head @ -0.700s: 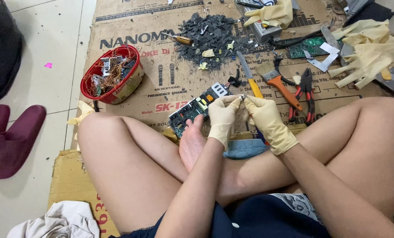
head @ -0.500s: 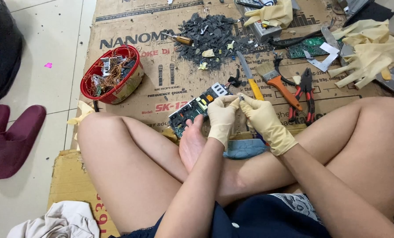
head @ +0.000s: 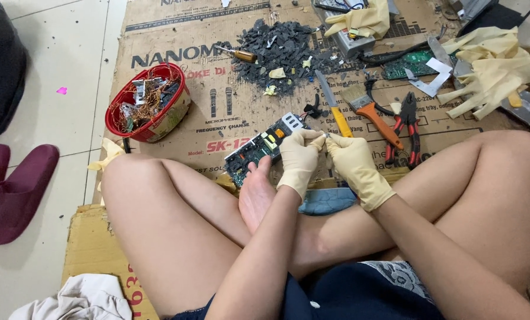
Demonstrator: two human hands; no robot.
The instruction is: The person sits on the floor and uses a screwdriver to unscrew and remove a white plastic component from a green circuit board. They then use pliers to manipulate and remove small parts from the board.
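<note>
Flattened brown printed cardboard box (head: 229,89) underfoot

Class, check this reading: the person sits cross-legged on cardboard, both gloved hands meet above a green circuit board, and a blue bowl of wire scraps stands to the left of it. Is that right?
Not quite: the bowl of wire scraps is red, not blue, as the head view shows. The rest holds: the left hand and right hand, both gloved, meet above the green circuit board on the cardboard.

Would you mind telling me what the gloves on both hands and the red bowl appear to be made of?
The gloves on the left hand and right hand look like thin latex: cream, matte, wrinkled. The red bowl seems glossy plastic, judging by its smooth rim.
</note>
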